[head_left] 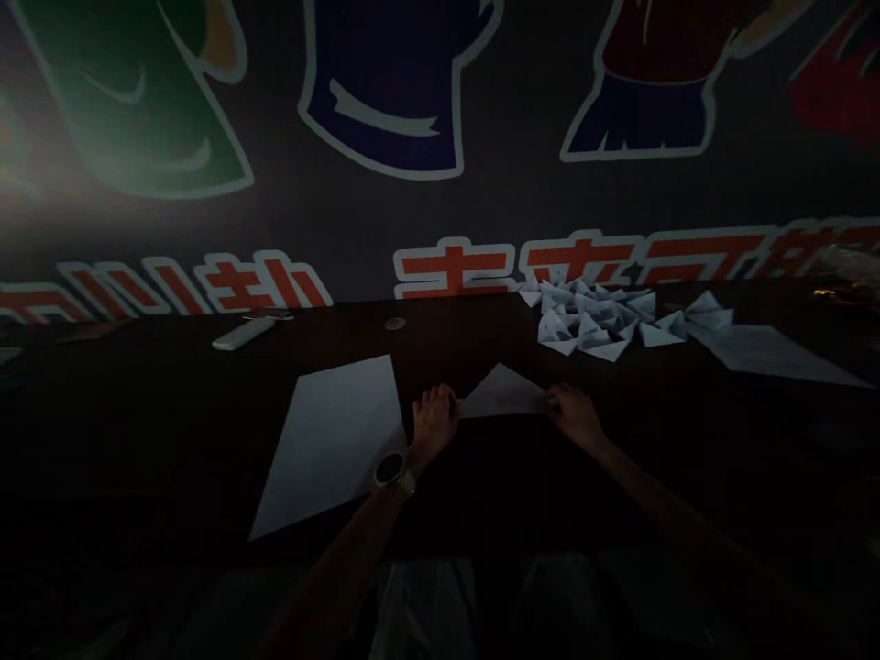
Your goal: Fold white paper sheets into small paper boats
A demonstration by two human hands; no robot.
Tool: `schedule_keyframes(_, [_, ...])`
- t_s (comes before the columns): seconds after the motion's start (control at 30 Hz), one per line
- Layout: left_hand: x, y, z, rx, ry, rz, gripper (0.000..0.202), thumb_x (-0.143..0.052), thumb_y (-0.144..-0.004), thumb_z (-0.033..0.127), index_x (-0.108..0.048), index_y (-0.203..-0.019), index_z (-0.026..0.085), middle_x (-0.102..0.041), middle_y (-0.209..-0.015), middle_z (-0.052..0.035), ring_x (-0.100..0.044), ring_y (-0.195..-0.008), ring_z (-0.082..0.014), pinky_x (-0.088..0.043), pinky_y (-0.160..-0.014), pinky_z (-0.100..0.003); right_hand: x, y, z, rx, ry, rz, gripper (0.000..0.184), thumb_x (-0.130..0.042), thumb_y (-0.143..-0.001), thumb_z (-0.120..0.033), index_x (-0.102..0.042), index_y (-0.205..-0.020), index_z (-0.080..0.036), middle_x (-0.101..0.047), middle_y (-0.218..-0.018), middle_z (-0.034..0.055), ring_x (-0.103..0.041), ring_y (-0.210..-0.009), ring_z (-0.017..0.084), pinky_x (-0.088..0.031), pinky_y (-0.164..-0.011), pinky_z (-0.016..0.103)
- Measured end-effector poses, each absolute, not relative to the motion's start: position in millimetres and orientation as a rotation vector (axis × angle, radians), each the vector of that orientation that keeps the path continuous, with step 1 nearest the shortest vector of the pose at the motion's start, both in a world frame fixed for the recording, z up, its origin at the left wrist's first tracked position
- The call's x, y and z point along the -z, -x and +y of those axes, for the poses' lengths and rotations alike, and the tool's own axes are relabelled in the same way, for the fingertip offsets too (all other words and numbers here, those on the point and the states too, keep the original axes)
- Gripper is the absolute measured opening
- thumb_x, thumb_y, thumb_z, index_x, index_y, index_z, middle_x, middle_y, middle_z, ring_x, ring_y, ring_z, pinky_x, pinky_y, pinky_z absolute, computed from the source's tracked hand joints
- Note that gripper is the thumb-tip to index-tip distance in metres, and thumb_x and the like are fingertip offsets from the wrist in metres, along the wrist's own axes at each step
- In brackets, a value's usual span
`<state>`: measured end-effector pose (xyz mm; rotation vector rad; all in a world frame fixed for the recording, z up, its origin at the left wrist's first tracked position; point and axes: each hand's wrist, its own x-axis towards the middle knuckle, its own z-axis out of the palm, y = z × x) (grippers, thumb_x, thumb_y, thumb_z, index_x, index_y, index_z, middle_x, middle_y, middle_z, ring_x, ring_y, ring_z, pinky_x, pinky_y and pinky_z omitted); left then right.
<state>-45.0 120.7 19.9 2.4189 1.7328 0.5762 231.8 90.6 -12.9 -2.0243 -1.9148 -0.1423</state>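
Folded paper (504,392) — one triangle, two corners: left hand (434,418) grips one, right hand (576,416) the other.

Very dim. Folded paper (503,392): left corner hidden under left hand (434,417), right corner under right hand (576,417). White sheet (336,440): near-right corner lost behind wrist and watch (390,469); dial too dark to read. Paper boats (605,312) overlap, no sure count. Round disc (394,323) too small to identify. Wall figures (385,82) cut by top edge; red lettering (455,266) runs off both sides.
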Motion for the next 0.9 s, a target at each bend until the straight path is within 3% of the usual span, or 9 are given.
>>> schedule_keyframes(0.13, [-26.6,38.3,117.1,-0.602,-2.489,1.803,0.025,-0.045,-0.083,0.018,-0.049,-0.108,0.019,-0.056,-0.112,-0.0092,-0.051,-0.104,-0.0246,-0.038,-0.086,-0.039,14.0,-231.4,91.1,0.159,2.024,-1.901,0.026,-0.047,-0.087,-0.041,-0.061,-0.086,-0.019,-0.064,-0.094,0.0091,-0.058,-0.089,0.024,-0.040,-0.073,0.033])
schedule_keyframes(0.23, [-31.5,19.3,108.5,-0.677,-2.763,1.495,0.042,-0.037,-0.083,0.010,-0.043,-0.124,0.017,-0.046,-0.132,-0.0107,-0.041,-0.121,-0.0237,-0.031,-0.099,-0.041,15.1,-231.3,91.4,0.150,2.007,-1.882,0.029,-0.046,-0.087,-0.045,-0.061,-0.083,-0.020,-0.064,-0.093,0.0082,-0.059,-0.088,0.024,-0.040,-0.072,0.033])
schedule_keyframes(0.33, [-27.9,-1.2,98.1,-0.631,-3.007,0.956,0.044,-0.034,-0.090,0.022,-0.036,-0.134,0.018,-0.037,-0.142,-0.0081,-0.027,-0.133,-0.0204,-0.017,-0.110,-0.041,14.8,-230.1,91.2,0.150,1.999,-1.880,0.032,-0.046,-0.086,-0.048,-0.061,-0.083,-0.020,-0.064,-0.092,0.0082,-0.058,-0.088,0.024,-0.040,-0.072,0.033])
schedule_keyframes(0.47, [-14.4,-12.1,91.4,-0.575,-2.998,0.886,0.050,-0.033,-0.092,0.043,-0.037,-0.134,0.015,-0.037,-0.142,-0.0105,-0.028,-0.133,-0.0224,-0.019,-0.110,-0.040,13.8,-227.2,90.4,0.170,1.995,-1.880,0.027,-0.046,-0.087,-0.044,-0.059,-0.083,-0.021,-0.064,-0.092,0.0077,-0.058,-0.086,0.024,-0.040,-0.071,0.033])
schedule_keyframes(0.73, [-11.4,-8.7,93.3,-0.528,-2.943,0.876,0.052,-0.032,-0.092,0.045,-0.034,-0.136,0.018,-0.035,-0.144,-0.0093,-0.028,-0.134,-0.0221,-0.020,-0.110,-0.042,6.5,-242.7,72.9,0.326,2.153,-1.715,0.015,-0.044,-0.086,-0.024,-0.055,-0.094,-0.018,-0.059,-0.093,0.0117,-0.055,-0.086,0.026,-0.039,-0.068,0.034])
schedule_keyframes(0.8, [-11.5,-9.6,93.0,-0.517,-2.935,0.881,0.052,-0.033,-0.092,0.045,-0.034,-0.136,0.018,-0.035,-0.144,-0.0097,-0.027,-0.134,-0.0223,-0.020,-0.110,-0.042,-0.9,-240.4,66.6,0.416,2.149,-1.713,0.022,-0.042,-0.085,-0.017,-0.055,-0.102,-0.016,-0.058,-0.098,0.0148,-0.054,-0.091,0.028,-0.040,-0.072,0.037])
schedule_keyframes(0.9, [-9.1,-10.8,92.6,-0.527,-2.934,0.882,0.052,-0.034,-0.092,0.045,-0.035,-0.136,0.017,-0.035,-0.144,-0.0106,-0.026,-0.134,-0.0230,-0.019,-0.111,-0.043,-8.4,-224.6,61.1,0.472,1.901,-1.899,0.038,-0.039,-0.085,-0.016,-0.049,-0.121,-0.015,-0.052,-0.122,0.0170,-0.046,-0.113,0.031,-0.037,-0.089,0.045])
